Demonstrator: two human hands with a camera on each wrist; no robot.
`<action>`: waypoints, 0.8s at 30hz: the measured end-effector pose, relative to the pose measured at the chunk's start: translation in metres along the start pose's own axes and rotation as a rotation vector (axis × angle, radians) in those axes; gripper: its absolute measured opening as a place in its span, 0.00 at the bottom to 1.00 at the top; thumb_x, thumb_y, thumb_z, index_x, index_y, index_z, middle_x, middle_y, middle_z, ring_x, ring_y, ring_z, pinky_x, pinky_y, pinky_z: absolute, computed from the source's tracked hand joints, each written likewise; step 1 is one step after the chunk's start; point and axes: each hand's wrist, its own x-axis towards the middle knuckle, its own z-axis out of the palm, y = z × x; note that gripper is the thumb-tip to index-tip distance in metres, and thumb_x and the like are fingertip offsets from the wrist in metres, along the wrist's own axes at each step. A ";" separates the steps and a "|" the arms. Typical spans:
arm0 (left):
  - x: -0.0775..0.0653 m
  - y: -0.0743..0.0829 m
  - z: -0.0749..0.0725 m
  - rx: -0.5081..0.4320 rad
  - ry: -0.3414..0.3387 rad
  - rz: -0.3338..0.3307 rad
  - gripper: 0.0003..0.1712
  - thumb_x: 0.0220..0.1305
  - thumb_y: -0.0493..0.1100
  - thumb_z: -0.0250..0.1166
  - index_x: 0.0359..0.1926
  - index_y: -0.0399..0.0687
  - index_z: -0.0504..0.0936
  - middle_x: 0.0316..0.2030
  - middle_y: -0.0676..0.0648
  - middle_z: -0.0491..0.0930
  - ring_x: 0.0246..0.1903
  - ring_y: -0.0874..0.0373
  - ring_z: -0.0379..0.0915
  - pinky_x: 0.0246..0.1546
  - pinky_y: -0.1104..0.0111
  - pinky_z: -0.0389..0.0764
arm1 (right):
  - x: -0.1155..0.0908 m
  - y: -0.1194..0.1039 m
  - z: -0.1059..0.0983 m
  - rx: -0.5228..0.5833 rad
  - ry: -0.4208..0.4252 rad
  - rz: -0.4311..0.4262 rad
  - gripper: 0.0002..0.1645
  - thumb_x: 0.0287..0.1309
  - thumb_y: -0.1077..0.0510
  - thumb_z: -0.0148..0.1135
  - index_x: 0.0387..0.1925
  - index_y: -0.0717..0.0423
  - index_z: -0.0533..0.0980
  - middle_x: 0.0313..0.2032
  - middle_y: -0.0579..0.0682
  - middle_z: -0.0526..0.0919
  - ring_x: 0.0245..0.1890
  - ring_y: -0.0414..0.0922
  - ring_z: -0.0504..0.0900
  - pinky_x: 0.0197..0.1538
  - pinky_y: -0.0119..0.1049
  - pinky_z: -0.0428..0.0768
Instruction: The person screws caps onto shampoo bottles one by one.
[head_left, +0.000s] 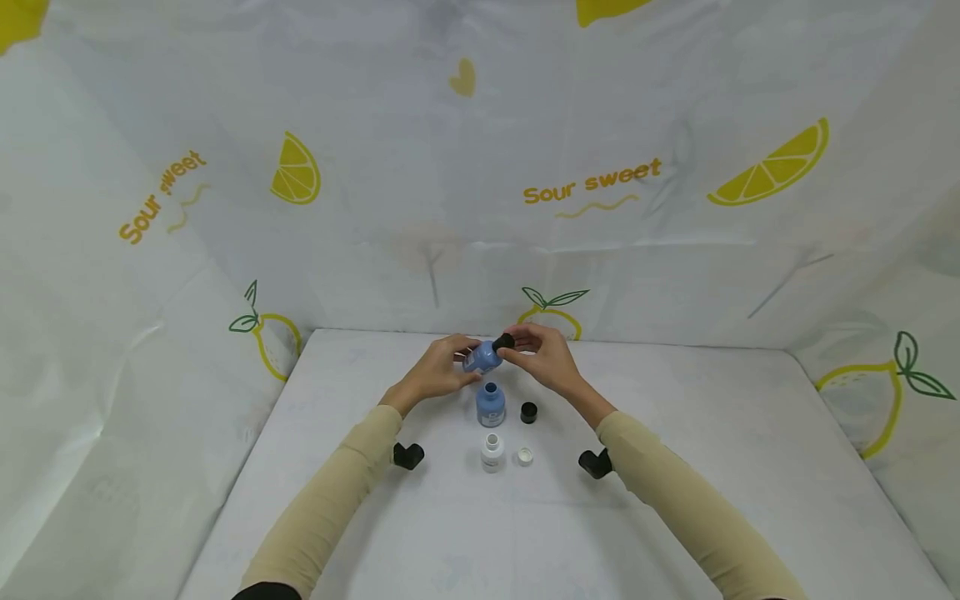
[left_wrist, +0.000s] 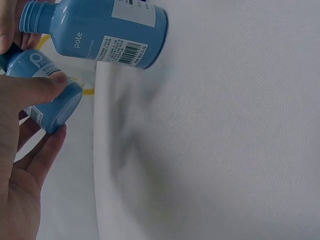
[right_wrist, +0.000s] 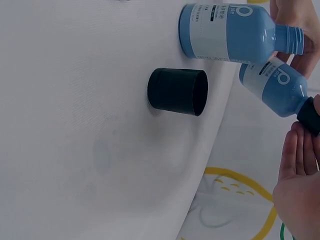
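In my left hand (head_left: 437,368) I grip a blue bottle (left_wrist: 70,102), tilted, its base toward the left and its neck toward my right hand (head_left: 553,360). The right fingers pinch the black cap (right_wrist: 309,116) at that bottle's neck. Just nearer to me stands a second blue bottle (head_left: 491,407), upright, its threaded mouth uncovered. Beside it, to the right, a loose black cap (right_wrist: 176,92) lies on the table. Whether the held cap is fully seated cannot be told.
Closer to me on the white-covered table (head_left: 450,542) stand an uncapped white bottle (head_left: 492,457) and, to its right, a white cap (head_left: 524,457). Black wrist-worn pieces (head_left: 408,456) show by the forearms. A lemon-printed sheet (head_left: 390,167) hangs behind the table.
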 end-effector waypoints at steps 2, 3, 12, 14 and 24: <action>0.000 0.000 0.000 0.002 0.000 0.000 0.34 0.64 0.36 0.79 0.69 0.34 0.79 0.62 0.36 0.84 0.59 0.43 0.86 0.64 0.59 0.91 | 0.000 0.000 0.001 -0.010 0.012 0.005 0.24 0.64 0.58 0.78 0.58 0.64 0.84 0.53 0.64 0.90 0.53 0.58 0.91 0.62 0.49 0.92; 0.000 0.000 0.000 0.003 -0.001 -0.001 0.34 0.64 0.36 0.79 0.69 0.34 0.80 0.62 0.36 0.84 0.59 0.43 0.86 0.64 0.59 0.91 | 0.001 0.001 0.002 -0.016 0.019 0.007 0.24 0.64 0.58 0.79 0.57 0.64 0.84 0.53 0.63 0.90 0.52 0.58 0.91 0.61 0.47 0.93; 0.001 0.001 -0.001 -0.003 -0.005 -0.005 0.35 0.64 0.35 0.79 0.70 0.33 0.79 0.61 0.36 0.84 0.59 0.43 0.86 0.65 0.58 0.90 | 0.001 0.002 0.006 -0.033 0.066 0.039 0.24 0.62 0.54 0.81 0.53 0.63 0.83 0.50 0.62 0.89 0.49 0.55 0.91 0.56 0.42 0.94; 0.001 0.002 -0.001 -0.007 -0.004 -0.007 0.34 0.64 0.35 0.79 0.70 0.34 0.79 0.61 0.36 0.84 0.59 0.43 0.87 0.65 0.58 0.90 | 0.001 0.002 0.007 -0.034 0.075 0.048 0.24 0.62 0.54 0.81 0.53 0.63 0.83 0.49 0.62 0.89 0.49 0.55 0.91 0.56 0.43 0.94; 0.002 0.002 -0.001 -0.006 0.005 0.001 0.35 0.62 0.35 0.80 0.69 0.34 0.80 0.60 0.37 0.84 0.59 0.43 0.87 0.65 0.58 0.91 | 0.002 0.004 0.007 -0.046 0.100 0.043 0.24 0.61 0.51 0.82 0.50 0.62 0.83 0.47 0.61 0.90 0.46 0.53 0.91 0.51 0.34 0.93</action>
